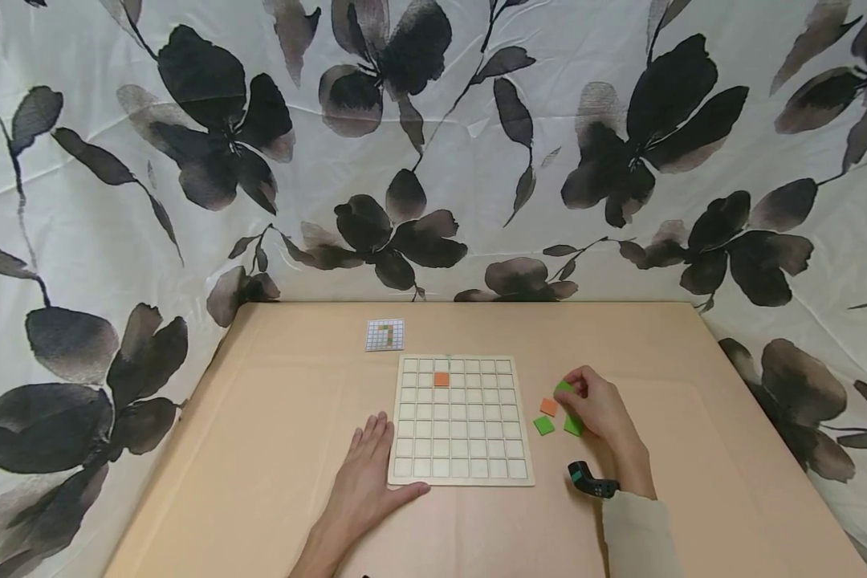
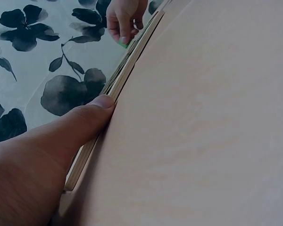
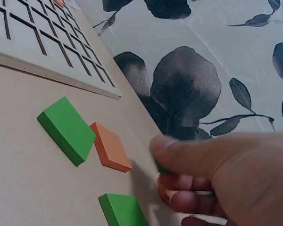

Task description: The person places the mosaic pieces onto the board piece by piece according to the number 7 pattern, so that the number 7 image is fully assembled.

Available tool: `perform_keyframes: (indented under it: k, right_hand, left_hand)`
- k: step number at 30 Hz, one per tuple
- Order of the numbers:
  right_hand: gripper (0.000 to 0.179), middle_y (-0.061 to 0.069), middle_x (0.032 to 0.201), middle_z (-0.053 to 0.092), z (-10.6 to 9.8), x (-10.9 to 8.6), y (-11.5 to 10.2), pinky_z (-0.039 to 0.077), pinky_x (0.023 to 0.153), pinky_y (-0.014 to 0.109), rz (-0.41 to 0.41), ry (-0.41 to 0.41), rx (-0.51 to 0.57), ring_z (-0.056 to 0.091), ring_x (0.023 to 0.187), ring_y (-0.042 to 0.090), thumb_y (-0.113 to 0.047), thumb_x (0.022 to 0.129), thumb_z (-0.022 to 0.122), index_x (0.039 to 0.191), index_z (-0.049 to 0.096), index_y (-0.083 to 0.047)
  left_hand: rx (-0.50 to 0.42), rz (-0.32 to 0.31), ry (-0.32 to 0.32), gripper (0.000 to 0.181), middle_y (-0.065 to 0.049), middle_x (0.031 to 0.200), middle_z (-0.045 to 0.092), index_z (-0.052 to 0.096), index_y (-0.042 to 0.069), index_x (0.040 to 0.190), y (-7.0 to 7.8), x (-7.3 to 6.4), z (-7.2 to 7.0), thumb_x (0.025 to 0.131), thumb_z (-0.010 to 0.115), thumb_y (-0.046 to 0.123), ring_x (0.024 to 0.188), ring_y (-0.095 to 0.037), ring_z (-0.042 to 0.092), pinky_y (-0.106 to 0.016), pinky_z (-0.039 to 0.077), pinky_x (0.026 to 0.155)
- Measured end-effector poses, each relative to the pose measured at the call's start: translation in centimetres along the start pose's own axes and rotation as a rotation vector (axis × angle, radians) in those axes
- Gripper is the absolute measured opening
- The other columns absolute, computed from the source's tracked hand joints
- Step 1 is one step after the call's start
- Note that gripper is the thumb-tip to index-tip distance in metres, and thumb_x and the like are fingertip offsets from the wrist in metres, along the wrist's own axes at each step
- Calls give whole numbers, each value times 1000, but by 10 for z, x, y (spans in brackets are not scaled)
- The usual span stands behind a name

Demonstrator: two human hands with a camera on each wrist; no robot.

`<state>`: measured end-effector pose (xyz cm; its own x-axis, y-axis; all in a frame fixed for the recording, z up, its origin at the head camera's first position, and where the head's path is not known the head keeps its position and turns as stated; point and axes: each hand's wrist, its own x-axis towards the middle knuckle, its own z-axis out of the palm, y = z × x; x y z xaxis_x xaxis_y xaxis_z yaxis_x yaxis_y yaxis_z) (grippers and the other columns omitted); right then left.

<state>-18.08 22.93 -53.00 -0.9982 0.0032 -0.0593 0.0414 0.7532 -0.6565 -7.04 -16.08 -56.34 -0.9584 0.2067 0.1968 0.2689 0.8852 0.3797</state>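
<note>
A pale wooden grid board (image 1: 462, 482) lies on the table, with one orange square tile (image 1: 441, 379) in a cell of its top row area. My left hand (image 1: 364, 478) rests at the board's lower left corner, fingers straight along the left side and the thumb (image 2: 92, 113) against the near edge. To the right of the board, my right hand (image 1: 607, 409) pinches a green square tile (image 1: 564, 386) between thumb and fingertips, above the loose tiles. Beneath it lie a green tile (image 3: 66, 131), an orange tile (image 3: 112, 147) and another green tile (image 3: 123, 210). More orange shows behind my fingers.
Behind the board lies a small printed grid card (image 1: 385, 335) with a coloured pattern. A floral cloth (image 1: 506, 160) hangs along the table's far edge and sides. A dark device (image 1: 592, 483) is strapped to my right wrist.
</note>
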Motion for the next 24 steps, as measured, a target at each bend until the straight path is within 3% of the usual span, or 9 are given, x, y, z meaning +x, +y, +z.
perform_keyframes:
  k: [10, 16, 24]
  right_hand:
    - [28, 7, 92, 59, 2, -3, -8, 43, 61, 21, -68, 95, 54, 52, 83, 21, -23, 95, 70, 119, 61, -9]
    - [26, 8, 94, 63, 7, -2, -14, 47, 62, 20, -107, 87, 90, 54, 81, 20, -21, 96, 68, 119, 63, -10]
    - [27, 8, 98, 64, 13, -2, -23, 50, 63, 18, -134, 99, 102, 55, 84, 19, -17, 99, 63, 125, 62, -9]
  left_hand:
    - [-35, -20, -27, 114, -21, 160, 35, 42, -5, 149, 2, 3, 0, 73, 70, 76, 153, -35, 28, -47, 20, 130]
    - [-35, -5, 3, 114, -23, 158, 37, 44, -7, 147, 1, 1, 0, 73, 69, 76, 151, -37, 31, -50, 24, 127]
    - [-23, -13, -1, 116, -22, 159, 37, 43, -6, 147, 0, -1, -1, 73, 67, 79, 151, -37, 31, -49, 24, 127]
